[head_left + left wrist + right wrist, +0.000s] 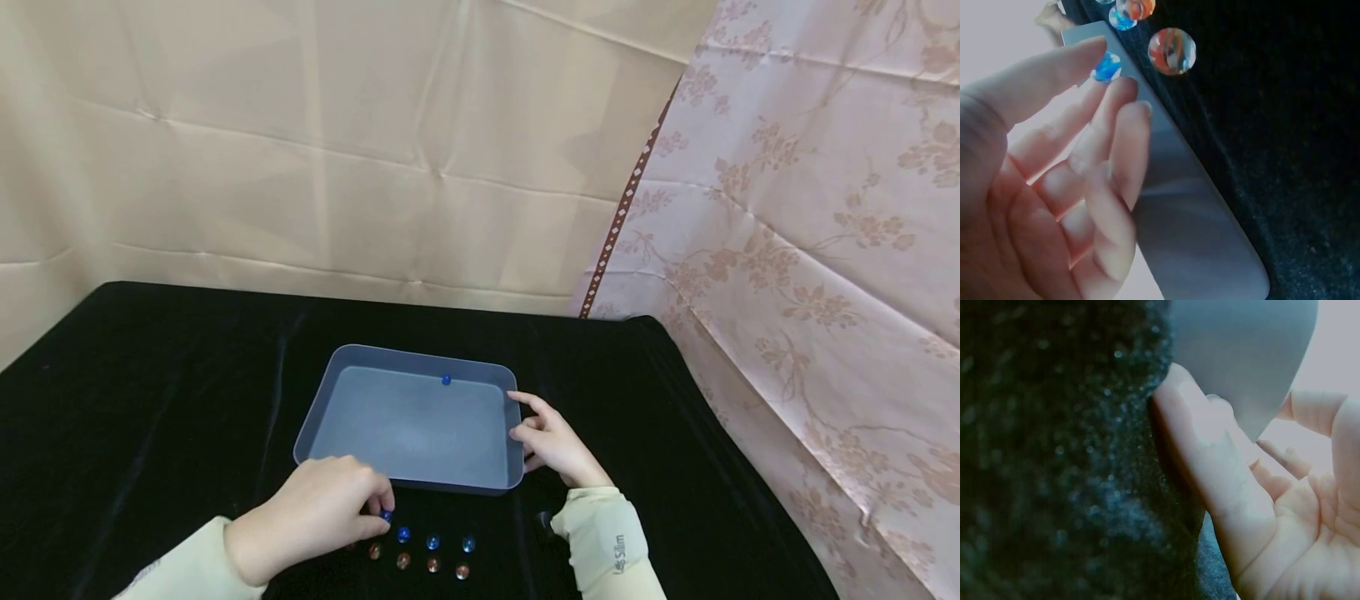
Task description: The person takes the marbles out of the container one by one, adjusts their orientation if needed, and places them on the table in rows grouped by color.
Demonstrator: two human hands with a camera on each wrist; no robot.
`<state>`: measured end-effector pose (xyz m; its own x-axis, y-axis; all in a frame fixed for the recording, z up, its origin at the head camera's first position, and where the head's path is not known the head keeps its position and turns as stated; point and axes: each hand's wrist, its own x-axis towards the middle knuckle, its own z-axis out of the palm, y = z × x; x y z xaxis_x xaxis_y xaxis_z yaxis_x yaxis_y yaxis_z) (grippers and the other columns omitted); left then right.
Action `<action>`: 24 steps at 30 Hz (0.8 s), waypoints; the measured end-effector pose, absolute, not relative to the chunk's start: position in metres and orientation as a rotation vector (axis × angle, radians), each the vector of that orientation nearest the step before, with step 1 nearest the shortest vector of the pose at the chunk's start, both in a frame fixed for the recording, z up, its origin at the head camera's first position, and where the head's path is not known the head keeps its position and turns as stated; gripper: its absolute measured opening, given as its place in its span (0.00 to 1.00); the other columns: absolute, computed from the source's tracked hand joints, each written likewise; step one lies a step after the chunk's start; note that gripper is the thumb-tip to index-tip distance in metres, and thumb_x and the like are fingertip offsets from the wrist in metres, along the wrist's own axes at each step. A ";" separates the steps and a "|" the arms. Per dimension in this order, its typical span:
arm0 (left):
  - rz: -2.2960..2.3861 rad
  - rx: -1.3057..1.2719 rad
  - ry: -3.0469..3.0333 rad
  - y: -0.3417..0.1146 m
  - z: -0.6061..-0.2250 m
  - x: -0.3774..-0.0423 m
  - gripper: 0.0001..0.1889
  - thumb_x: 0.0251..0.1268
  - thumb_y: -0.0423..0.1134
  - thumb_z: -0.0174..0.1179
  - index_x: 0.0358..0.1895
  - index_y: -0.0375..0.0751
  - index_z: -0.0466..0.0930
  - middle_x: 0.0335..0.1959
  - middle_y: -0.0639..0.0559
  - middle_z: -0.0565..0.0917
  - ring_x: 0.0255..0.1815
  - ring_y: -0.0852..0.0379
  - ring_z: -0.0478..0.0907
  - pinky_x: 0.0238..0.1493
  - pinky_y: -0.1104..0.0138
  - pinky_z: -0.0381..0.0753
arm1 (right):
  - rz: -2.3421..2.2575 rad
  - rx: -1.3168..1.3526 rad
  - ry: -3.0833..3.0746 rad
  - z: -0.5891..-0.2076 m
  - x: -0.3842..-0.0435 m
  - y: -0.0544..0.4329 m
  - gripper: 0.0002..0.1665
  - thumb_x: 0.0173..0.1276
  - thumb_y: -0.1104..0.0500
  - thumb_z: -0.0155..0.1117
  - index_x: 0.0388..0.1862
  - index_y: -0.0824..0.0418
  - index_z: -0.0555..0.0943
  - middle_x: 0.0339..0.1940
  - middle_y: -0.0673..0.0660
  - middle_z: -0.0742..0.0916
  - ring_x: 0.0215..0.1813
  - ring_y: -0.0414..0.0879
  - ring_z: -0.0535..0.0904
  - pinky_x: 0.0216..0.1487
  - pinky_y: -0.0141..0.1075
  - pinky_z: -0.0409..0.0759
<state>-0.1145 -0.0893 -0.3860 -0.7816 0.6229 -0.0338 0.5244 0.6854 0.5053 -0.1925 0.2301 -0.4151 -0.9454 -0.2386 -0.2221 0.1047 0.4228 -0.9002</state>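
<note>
My left hand (318,508) pinches a blue marble (1107,67) between thumb and fingertips, close to the near side of a blue-grey tray (405,425). Right beside those fingers, more blue marbles (432,542) sit in a row on the black cloth. A row of clear marbles with orange swirls (403,561) lies in front of them, its left end partly hidden by the hand. Inside the tray, one dark blue marble (446,380) rests near the far wall. My right hand (551,437) holds the tray's right side, some fingers over the rim and others against the outer wall.
Black velvety cloth (187,400) covers the table. A small dark object (544,521) lies beside the right sleeve. Behind the table hangs a cream curtain (375,167), and a pink floral curtain (810,250) runs along the right side.
</note>
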 end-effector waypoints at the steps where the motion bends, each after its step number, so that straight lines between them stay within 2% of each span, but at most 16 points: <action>1: 0.695 0.937 2.705 -0.089 -0.386 -0.114 0.05 0.55 0.46 0.71 0.34 0.57 0.86 0.24 0.73 0.80 0.24 0.74 0.72 0.25 0.72 0.70 | -1.531 -0.113 2.366 -0.415 -0.192 0.230 0.35 0.70 0.64 0.56 0.75 0.56 0.62 0.31 0.59 0.83 0.30 0.47 0.85 0.33 0.43 0.86; 11: 0.578 0.974 2.828 -0.087 -0.392 -0.112 0.04 0.53 0.46 0.73 0.30 0.58 0.87 0.26 0.66 0.84 0.23 0.72 0.73 0.23 0.72 0.70 | -1.542 -0.114 2.364 -0.414 -0.192 0.230 0.36 0.69 0.64 0.56 0.75 0.57 0.62 0.29 0.57 0.82 0.29 0.47 0.85 0.33 0.43 0.86; 24: 0.625 0.970 2.772 -0.087 -0.397 -0.110 0.03 0.54 0.46 0.72 0.30 0.58 0.87 0.24 0.68 0.82 0.22 0.75 0.70 0.23 0.73 0.68 | -1.543 -0.109 2.369 -0.413 -0.191 0.231 0.36 0.69 0.64 0.56 0.75 0.58 0.62 0.30 0.59 0.83 0.30 0.47 0.85 0.33 0.43 0.86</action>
<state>-0.1100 -0.0874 -0.3970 -0.7828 0.6223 0.0060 0.5646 0.7060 0.4275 -0.1908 0.2308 -0.4127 -0.9487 -0.2306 -0.2163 0.1046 0.4169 -0.9029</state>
